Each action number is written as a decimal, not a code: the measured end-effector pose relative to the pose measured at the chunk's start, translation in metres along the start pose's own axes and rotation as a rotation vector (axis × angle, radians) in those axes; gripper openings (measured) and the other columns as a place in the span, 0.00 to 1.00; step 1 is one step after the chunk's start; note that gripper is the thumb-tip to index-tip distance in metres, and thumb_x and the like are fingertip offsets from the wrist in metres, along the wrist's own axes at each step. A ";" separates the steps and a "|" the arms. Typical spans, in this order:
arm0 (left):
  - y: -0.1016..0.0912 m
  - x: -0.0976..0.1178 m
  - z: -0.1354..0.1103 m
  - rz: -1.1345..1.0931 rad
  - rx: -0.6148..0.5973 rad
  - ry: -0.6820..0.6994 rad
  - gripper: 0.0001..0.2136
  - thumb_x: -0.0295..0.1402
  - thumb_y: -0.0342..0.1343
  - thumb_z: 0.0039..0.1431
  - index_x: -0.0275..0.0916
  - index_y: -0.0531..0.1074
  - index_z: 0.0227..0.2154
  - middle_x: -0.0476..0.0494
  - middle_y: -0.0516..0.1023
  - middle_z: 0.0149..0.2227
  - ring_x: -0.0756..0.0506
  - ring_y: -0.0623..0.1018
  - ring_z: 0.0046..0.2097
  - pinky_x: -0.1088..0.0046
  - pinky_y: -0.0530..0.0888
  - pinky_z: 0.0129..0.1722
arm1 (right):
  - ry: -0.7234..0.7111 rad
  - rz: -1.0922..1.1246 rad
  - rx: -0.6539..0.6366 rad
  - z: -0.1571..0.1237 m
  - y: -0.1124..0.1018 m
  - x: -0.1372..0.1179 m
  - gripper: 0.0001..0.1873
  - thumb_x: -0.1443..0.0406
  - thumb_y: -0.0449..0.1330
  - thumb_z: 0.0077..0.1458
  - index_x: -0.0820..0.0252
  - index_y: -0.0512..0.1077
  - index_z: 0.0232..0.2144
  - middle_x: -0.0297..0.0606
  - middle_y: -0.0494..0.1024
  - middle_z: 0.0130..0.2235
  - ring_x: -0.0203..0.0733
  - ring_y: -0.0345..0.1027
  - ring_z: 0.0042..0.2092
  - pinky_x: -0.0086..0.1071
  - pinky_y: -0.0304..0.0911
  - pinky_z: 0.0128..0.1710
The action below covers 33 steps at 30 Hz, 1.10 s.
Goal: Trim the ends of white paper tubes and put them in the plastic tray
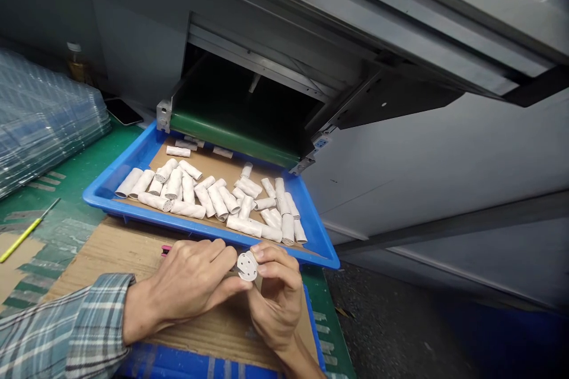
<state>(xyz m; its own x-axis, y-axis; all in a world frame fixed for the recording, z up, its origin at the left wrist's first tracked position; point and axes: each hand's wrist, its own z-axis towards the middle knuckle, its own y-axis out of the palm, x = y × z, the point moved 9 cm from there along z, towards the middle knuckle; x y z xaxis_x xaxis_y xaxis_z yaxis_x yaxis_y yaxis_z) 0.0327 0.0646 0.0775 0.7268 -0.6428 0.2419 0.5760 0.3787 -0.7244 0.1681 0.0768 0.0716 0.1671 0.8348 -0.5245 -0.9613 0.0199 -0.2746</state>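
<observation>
Factory workstation, grey machine housing (400, 177), green conveyor belt (231, 136), blue tray (133, 159) of white tubes (213, 198), stacked plastic trays (40, 118)

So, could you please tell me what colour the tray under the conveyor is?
Bright blue. The tray shows best in the head view, the only one here.

Tubes (213, 198) lie in tray (133, 156) | conveyor (231, 139) at tray's 12 o'clock | cardboard sheet (115, 248) at 6 o'clock | plastic stack (44, 118) at 9 o'clock
</observation>
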 end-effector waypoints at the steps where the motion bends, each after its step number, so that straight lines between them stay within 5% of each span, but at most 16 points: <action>1: 0.000 0.001 0.000 -0.003 -0.002 0.004 0.20 0.43 0.37 0.81 0.43 0.63 0.33 0.52 0.73 0.26 0.48 0.74 0.24 0.68 0.63 0.22 | 0.000 -0.004 0.003 -0.001 0.000 0.000 0.25 0.84 0.62 0.55 0.54 0.69 0.49 0.35 0.73 0.46 0.41 0.73 0.49 0.37 0.73 0.54; 5: -0.003 0.002 0.001 -0.020 0.030 0.032 0.19 0.41 0.38 0.81 0.42 0.64 0.33 0.52 0.73 0.26 0.48 0.73 0.24 0.68 0.64 0.22 | 0.044 0.014 0.018 -0.005 -0.001 0.005 0.25 0.82 0.63 0.57 0.53 0.70 0.50 0.37 0.75 0.47 0.43 0.74 0.50 0.39 0.74 0.54; 11: -0.012 -0.002 0.002 -0.074 0.143 0.069 0.13 0.37 0.42 0.80 0.37 0.70 0.44 0.50 0.74 0.28 0.47 0.74 0.27 0.70 0.68 0.26 | 0.290 0.116 -0.094 -0.018 0.008 0.029 0.22 0.71 0.61 0.68 0.54 0.69 0.62 0.47 0.79 0.54 0.50 0.77 0.55 0.43 0.76 0.57; 15: -0.013 0.001 -0.001 -0.020 0.175 0.113 0.12 0.36 0.45 0.79 0.38 0.70 0.40 0.50 0.72 0.26 0.47 0.71 0.26 0.69 0.66 0.25 | 0.242 0.090 -0.176 -0.016 0.014 0.026 0.24 0.68 0.63 0.69 0.52 0.69 0.64 0.46 0.79 0.56 0.50 0.76 0.57 0.44 0.75 0.59; 24: -0.014 -0.002 0.001 -0.010 0.175 0.108 0.14 0.30 0.45 0.79 0.32 0.70 0.60 0.49 0.73 0.30 0.47 0.71 0.29 0.72 0.70 0.30 | 0.199 -0.019 -0.052 -0.006 -0.003 0.020 0.24 0.73 0.66 0.66 0.48 0.75 0.60 0.41 0.78 0.53 0.45 0.74 0.55 0.39 0.74 0.59; 28: -0.014 -0.004 0.000 -0.033 0.162 0.078 0.20 0.38 0.40 0.81 0.35 0.70 0.62 0.48 0.73 0.32 0.48 0.73 0.29 0.72 0.71 0.28 | 0.189 -0.050 -0.035 -0.006 -0.006 0.019 0.24 0.73 0.65 0.66 0.47 0.75 0.61 0.42 0.78 0.52 0.47 0.76 0.55 0.41 0.75 0.57; 33: -0.016 -0.002 0.001 -0.095 0.157 0.083 0.17 0.33 0.45 0.80 0.34 0.70 0.62 0.45 0.79 0.36 0.47 0.77 0.33 0.71 0.74 0.33 | 0.192 -0.078 -0.024 -0.005 -0.008 0.019 0.24 0.73 0.65 0.65 0.47 0.76 0.60 0.42 0.78 0.51 0.48 0.76 0.54 0.43 0.76 0.56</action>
<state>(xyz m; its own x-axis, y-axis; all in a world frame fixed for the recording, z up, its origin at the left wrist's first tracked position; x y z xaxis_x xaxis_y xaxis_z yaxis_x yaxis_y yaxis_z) 0.0227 0.0603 0.0888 0.6371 -0.7306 0.2457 0.6965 0.4091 -0.5895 0.1797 0.0899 0.0593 0.2819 0.7108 -0.6445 -0.9388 0.0656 -0.3382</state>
